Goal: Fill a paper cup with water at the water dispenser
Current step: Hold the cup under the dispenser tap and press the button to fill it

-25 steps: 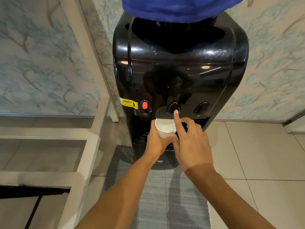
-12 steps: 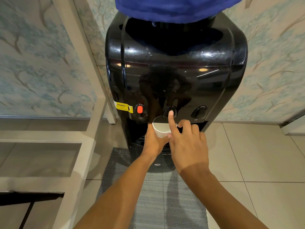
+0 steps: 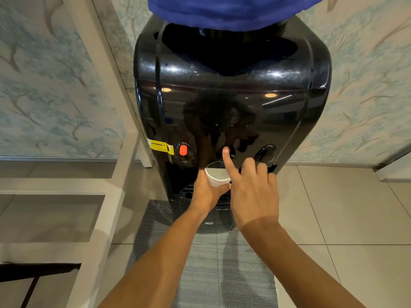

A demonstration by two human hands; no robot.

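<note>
Hiding the middle button (image 3: pixel 231 152) — right hand (image 3: pixel 253 192) — cup (image 3: pixel 216 177) half-covered.

A white paper cup (image 3: pixel 216 177) is held upright under the middle button (image 3: pixel 231 152) of the glossy black water dispenser (image 3: pixel 231 96). Its inside is seen as grey; a water level cannot be told.

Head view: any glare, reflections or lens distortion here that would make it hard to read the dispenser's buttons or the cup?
Head view: the glossy black dispenser mirrors ceiling lights and a dark silhouette just above the buttons, yet the red button reads clearly. The right hand partly covers the middle button. Wide-angle bowing bends the dispenser's sides. The paper cup in the left hand is sharp.
</note>
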